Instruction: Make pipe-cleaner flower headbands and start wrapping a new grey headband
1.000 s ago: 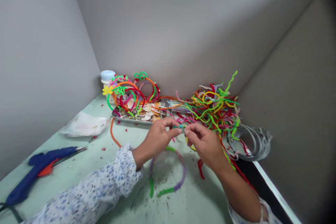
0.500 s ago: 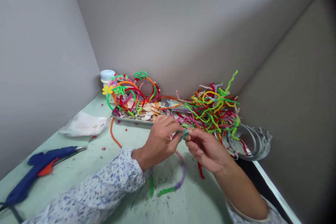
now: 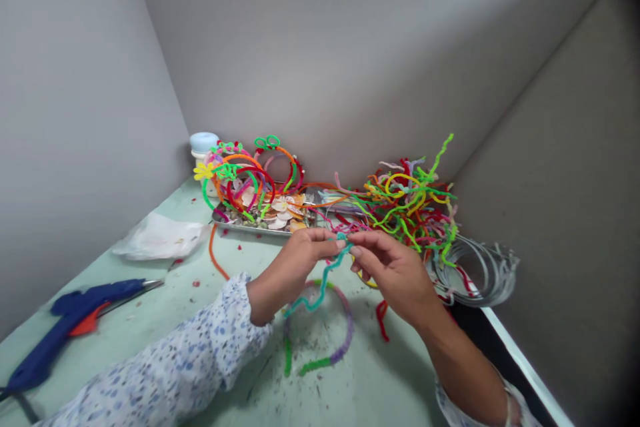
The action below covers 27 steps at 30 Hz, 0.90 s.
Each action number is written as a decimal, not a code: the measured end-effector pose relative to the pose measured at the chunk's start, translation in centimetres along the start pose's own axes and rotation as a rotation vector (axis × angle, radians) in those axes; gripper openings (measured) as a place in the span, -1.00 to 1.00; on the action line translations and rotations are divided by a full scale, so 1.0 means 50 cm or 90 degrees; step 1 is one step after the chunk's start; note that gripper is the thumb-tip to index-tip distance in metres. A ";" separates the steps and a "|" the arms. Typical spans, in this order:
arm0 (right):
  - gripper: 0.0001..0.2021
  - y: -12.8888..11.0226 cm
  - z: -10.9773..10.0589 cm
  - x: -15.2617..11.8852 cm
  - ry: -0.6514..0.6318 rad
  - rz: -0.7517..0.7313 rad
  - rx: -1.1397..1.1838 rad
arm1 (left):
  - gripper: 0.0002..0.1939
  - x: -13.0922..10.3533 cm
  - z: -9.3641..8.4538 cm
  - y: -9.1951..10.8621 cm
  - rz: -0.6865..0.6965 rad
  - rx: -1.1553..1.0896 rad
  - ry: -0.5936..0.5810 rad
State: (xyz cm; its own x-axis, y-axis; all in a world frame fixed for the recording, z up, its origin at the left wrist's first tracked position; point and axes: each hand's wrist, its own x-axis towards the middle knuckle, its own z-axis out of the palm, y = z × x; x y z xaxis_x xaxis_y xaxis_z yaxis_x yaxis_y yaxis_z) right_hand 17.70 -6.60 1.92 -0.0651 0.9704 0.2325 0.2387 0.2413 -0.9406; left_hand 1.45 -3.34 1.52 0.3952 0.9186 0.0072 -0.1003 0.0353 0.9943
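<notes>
A turquoise pipe cleaner (image 3: pixel 323 285) is pinched between both hands above the middle of the table, its upper end bunched at the fingertips and its wavy tail hanging down to the left. My left hand (image 3: pixel 295 265) is closed on it from the left, thumb and forefinger together. From the right, my right hand (image 3: pixel 393 271) pinches the same bunched part, its other fingers curled. Below them on the tabletop lies a headband wrapped in green, pink and purple (image 3: pixel 349 327), its two green ends toward me; my left hand and the turquoise tail partly cover it.
A blue glue gun (image 3: pixel 80 327) and a white plastic bag (image 3: pixel 160 237) lie on the left. Behind the hands stands a metal tray (image 3: pixel 257 230) with decorations and finished headbands (image 3: pixel 250 173). Loose pipe cleaners (image 3: pixel 410 207) and bare metal hoops (image 3: pixel 487 273) sit on the right, beside the wall.
The turquoise pipe cleaner's long tail now hangs in view, where only a small piece showed before. Both hands have turned slightly, uncovering more of the headband's top.
</notes>
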 end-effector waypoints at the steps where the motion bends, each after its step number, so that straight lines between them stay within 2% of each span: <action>1: -0.80 0.002 -0.001 0.000 0.002 -0.011 -0.018 | -0.83 -0.001 0.000 -0.001 -0.006 -0.011 -0.006; 7: -0.84 0.004 -0.006 0.001 0.016 -0.045 -0.070 | -0.89 -0.003 -0.001 -0.002 -0.018 0.013 0.010; 13: -0.85 -0.009 -0.012 0.001 -0.005 -0.009 -0.066 | -0.86 -0.004 0.002 0.009 0.034 0.081 -0.008; 21: -0.89 -0.018 -0.024 0.003 -0.071 0.020 -0.014 | -0.92 -0.011 0.008 0.017 0.116 0.145 -0.013; 24: -0.90 -0.019 -0.027 0.004 -0.100 0.024 0.006 | -0.91 -0.014 0.011 0.022 0.092 0.139 -0.024; 27: -0.93 -0.019 -0.032 0.003 -0.123 0.015 0.004 | -0.87 -0.009 0.008 0.020 0.033 0.094 -0.064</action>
State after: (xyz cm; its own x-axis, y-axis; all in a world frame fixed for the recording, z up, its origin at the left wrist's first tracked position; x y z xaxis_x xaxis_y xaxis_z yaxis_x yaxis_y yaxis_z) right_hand 18.99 -6.66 3.24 -0.2444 0.9565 0.1596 0.2367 0.2185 -0.9467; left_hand 1.56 -3.87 2.56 0.4836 0.8731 0.0618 0.0089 -0.0755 0.9971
